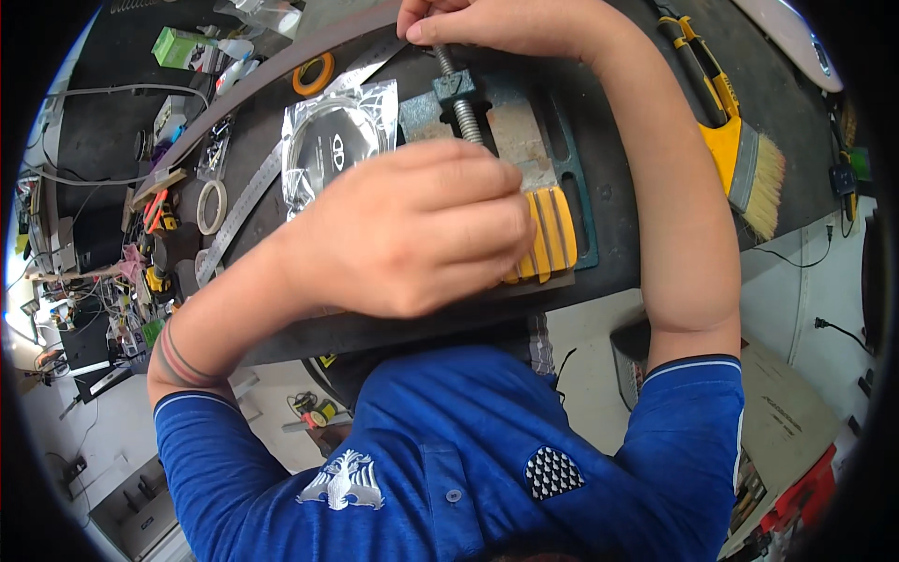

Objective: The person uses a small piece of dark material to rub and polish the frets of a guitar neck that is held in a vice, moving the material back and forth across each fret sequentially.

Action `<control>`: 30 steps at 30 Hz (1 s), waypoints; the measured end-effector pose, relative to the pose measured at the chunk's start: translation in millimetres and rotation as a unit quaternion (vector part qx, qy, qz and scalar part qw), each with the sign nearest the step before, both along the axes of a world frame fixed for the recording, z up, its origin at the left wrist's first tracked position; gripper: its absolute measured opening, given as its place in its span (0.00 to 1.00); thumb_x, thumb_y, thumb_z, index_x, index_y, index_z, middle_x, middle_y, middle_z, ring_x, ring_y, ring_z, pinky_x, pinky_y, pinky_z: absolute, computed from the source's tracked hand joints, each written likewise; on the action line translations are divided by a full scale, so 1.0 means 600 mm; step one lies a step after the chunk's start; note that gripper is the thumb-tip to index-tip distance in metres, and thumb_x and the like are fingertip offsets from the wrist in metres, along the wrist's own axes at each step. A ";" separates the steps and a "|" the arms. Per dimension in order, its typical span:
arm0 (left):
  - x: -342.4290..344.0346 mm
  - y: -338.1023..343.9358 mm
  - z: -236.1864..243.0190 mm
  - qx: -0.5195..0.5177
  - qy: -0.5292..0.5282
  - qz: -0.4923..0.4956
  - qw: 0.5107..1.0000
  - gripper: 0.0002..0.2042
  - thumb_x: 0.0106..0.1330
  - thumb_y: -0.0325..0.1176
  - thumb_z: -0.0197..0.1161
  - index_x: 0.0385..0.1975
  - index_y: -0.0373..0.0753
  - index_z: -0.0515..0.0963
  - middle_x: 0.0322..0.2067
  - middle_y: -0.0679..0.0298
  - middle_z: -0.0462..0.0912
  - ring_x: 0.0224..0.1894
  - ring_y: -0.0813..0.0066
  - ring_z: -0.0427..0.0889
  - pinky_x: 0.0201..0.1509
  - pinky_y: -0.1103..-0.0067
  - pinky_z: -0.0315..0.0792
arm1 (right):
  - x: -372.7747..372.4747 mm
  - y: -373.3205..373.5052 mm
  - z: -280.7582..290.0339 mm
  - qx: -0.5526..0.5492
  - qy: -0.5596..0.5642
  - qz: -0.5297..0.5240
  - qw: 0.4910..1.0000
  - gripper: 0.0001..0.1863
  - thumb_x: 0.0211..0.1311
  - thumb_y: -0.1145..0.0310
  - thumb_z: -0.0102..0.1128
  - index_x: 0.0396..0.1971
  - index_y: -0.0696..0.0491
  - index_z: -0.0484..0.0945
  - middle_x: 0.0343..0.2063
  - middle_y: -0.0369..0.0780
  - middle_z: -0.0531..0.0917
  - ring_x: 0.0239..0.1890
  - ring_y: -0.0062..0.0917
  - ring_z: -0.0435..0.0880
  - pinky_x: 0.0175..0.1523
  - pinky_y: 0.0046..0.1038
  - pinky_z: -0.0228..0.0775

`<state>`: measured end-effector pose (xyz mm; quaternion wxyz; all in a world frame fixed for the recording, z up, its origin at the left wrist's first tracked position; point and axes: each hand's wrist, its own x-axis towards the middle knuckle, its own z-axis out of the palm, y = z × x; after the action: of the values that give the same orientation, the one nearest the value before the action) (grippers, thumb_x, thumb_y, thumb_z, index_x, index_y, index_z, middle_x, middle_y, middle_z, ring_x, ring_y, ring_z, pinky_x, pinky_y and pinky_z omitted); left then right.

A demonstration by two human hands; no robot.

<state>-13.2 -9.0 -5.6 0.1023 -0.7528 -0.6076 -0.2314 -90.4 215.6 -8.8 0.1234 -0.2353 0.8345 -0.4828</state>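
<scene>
**Dark surface, small vise, both hands on or near it**

Dark surface (611, 229), cluttered at far left; vise (513, 129) with teal base set toward the near edge. Yellow ribbed piece (554, 234) at the vise's near end, partly under the left hand (421, 225).

Risks, my judgement: ribbed piece could skew or slip if seated unevenly or if pressure comes off-centre; curled fingers could be nipped if the screw (466, 122) tightens while they sit this close. The vise could shift if unfastened; no fixing visible.

Left grip: fingers curled, knuckles up; cannot tell whether it pinches anything. Ribbed piece shows just right of the knuckles, its left part hidden. Right hand (468, 23) at the screw's far end, fingers bent, contact unclear near the frame edge; ribbed piece well apart from that grip.
</scene>
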 end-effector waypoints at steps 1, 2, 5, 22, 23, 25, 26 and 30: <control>0.007 -0.006 0.003 -0.027 -0.012 0.002 1.000 0.12 0.56 0.30 0.71 0.38 0.30 0.87 0.41 0.55 0.85 0.47 0.55 0.90 0.50 0.65 0.87 | -0.004 -0.005 -0.006 0.013 0.003 0.000 1.000 0.17 0.77 0.62 0.65 0.54 0.59 0.87 0.45 0.43 0.93 0.48 0.27 0.88 0.57 0.31 0.80; 0.030 -0.008 -0.001 -0.028 -0.034 -0.015 0.999 0.13 0.56 0.30 0.72 0.39 0.29 0.88 0.42 0.54 0.86 0.47 0.54 0.90 0.49 0.64 0.88 | -0.003 -0.011 -0.001 0.028 0.009 -0.002 1.000 0.17 0.77 0.62 0.66 0.54 0.59 0.87 0.45 0.43 0.93 0.48 0.27 0.88 0.57 0.31 0.80; 0.027 -0.012 0.002 -0.031 0.015 -0.012 0.999 0.13 0.56 0.29 0.72 0.39 0.29 0.89 0.41 0.54 0.87 0.46 0.54 0.91 0.49 0.65 0.88 | 0.006 -0.004 0.016 0.033 0.013 -0.002 0.999 0.17 0.77 0.62 0.66 0.54 0.59 0.88 0.46 0.42 0.93 0.49 0.27 0.88 0.59 0.30 0.79; -0.101 -0.028 0.065 0.178 -0.488 0.388 0.761 0.10 0.82 0.27 0.67 0.53 0.28 0.86 0.43 0.58 0.92 0.43 0.74 0.92 0.49 0.80 0.87 | -0.007 -0.028 -0.018 -0.208 0.018 -0.031 0.977 0.13 0.83 0.61 0.62 0.46 0.56 0.86 0.36 0.33 0.86 0.35 0.16 0.82 0.42 0.22 0.76; -0.109 -0.025 0.066 0.220 -0.561 0.382 0.701 0.10 0.82 0.28 0.67 0.54 0.28 0.86 0.44 0.58 0.92 0.44 0.74 0.92 0.50 0.79 0.87 | -0.002 -0.041 -0.015 -0.261 -0.008 -0.062 0.963 0.13 0.85 0.60 0.61 0.43 0.54 0.85 0.33 0.29 0.83 0.31 0.11 0.79 0.35 0.19 0.73; -0.106 -0.017 0.067 0.245 -0.555 0.391 0.692 0.10 0.83 0.29 0.67 0.54 0.27 0.86 0.45 0.57 0.92 0.44 0.73 0.92 0.52 0.79 0.88 | -0.009 -0.050 -0.026 -0.295 0.038 -0.073 0.952 0.12 0.84 0.61 0.63 0.44 0.55 0.84 0.33 0.29 0.83 0.31 0.11 0.79 0.35 0.18 0.72; -0.104 -0.013 0.066 0.270 -0.548 0.400 0.683 0.11 0.83 0.29 0.67 0.54 0.27 0.86 0.47 0.56 0.92 0.45 0.73 0.92 0.53 0.78 0.89 | -0.008 -0.054 -0.024 -0.328 0.084 -0.082 0.937 0.11 0.84 0.62 0.65 0.45 0.55 0.84 0.32 0.30 0.83 0.32 0.12 0.79 0.35 0.18 0.72; -0.111 -0.020 0.063 0.221 -0.585 0.353 0.695 0.10 0.83 0.28 0.67 0.54 0.27 0.85 0.48 0.55 0.91 0.46 0.71 0.93 0.55 0.76 0.90 | -0.002 -0.049 -0.025 -0.324 0.126 -0.085 0.934 0.12 0.80 0.63 0.72 0.47 0.57 0.84 0.33 0.31 0.84 0.32 0.13 0.79 0.37 0.19 0.73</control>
<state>-79.9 -20.8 32.1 -0.0365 -0.1509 -0.6973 -0.6998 -91.7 186.1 -24.1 -0.1071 -0.2493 0.6580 -0.7025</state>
